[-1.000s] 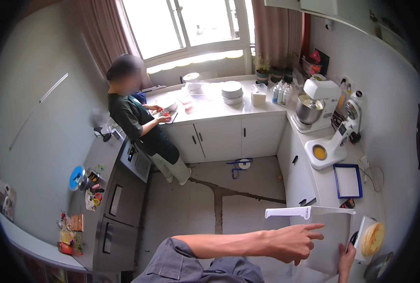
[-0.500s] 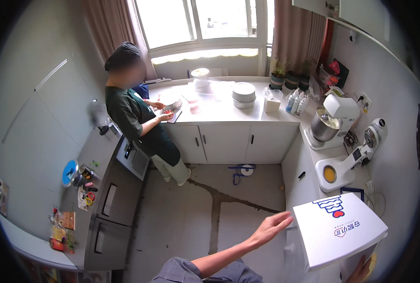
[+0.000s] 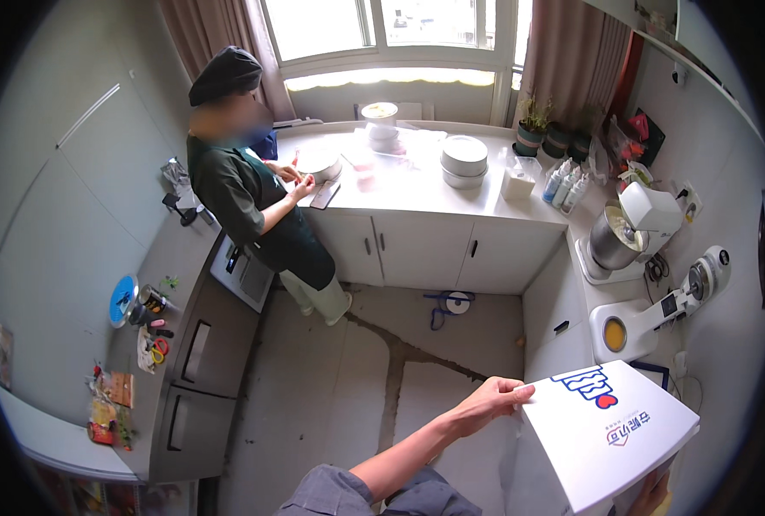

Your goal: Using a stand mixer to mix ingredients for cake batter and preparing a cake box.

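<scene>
A tall white cardboard cake box with a blue and red print on its lid stands at my lower right, its top tilted towards me. My left hand is closed on the lid's near left corner, with the thumb on top and the fingers beneath the edge. Beyond the box's lower right side, part of my right hand shows, its fingers against the box wall. The rest of that hand is hidden by the box.
A co-worker stands at the far left, hands over the counter. Cake tins, squeeze bottles and a stand mixer line the worktop. A white kitchen scale sits behind the box. A blue ribbon roll lies on the floor.
My left hand has gone from open beside the lid to gripping its corner. The box has tilted and shifted slightly left. The view has turned slightly.
</scene>
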Action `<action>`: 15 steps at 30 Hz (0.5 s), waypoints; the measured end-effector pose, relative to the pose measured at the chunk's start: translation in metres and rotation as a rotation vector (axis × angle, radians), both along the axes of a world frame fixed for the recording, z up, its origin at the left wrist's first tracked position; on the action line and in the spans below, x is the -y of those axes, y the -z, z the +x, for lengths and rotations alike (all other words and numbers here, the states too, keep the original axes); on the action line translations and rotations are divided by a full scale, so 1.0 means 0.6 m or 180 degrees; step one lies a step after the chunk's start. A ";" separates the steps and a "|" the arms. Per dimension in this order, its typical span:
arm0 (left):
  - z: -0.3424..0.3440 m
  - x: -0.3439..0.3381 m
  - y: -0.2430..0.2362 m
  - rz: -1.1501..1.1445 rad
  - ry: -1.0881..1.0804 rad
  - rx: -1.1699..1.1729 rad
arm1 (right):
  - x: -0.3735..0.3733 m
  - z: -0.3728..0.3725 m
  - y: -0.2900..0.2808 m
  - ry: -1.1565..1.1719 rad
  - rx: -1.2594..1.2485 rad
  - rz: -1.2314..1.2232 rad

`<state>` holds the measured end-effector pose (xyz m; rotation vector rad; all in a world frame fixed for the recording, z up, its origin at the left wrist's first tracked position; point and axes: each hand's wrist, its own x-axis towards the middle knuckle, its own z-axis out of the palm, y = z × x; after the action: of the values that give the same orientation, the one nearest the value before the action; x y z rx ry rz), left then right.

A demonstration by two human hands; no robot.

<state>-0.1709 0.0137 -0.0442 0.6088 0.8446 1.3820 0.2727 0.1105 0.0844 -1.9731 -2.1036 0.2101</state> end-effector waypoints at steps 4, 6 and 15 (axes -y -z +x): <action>-0.015 -0.011 -0.022 0.0048 0.0367 0.0985 | -0.087 0.133 0.134 -0.0587 0.0418 0.0817; -0.021 -0.001 -0.031 0.0298 0.0626 0.1200 | -0.033 0.016 0.037 0.0536 -0.1062 -0.0570; 0.016 -0.042 -0.021 -0.0142 0.0498 0.1046 | -0.051 0.055 0.086 -0.0001 -0.0768 -0.0334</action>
<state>-0.1612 0.0390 -0.0318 0.3900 0.5504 1.2729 0.3058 0.1414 0.0326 -1.8953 -1.9748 0.5402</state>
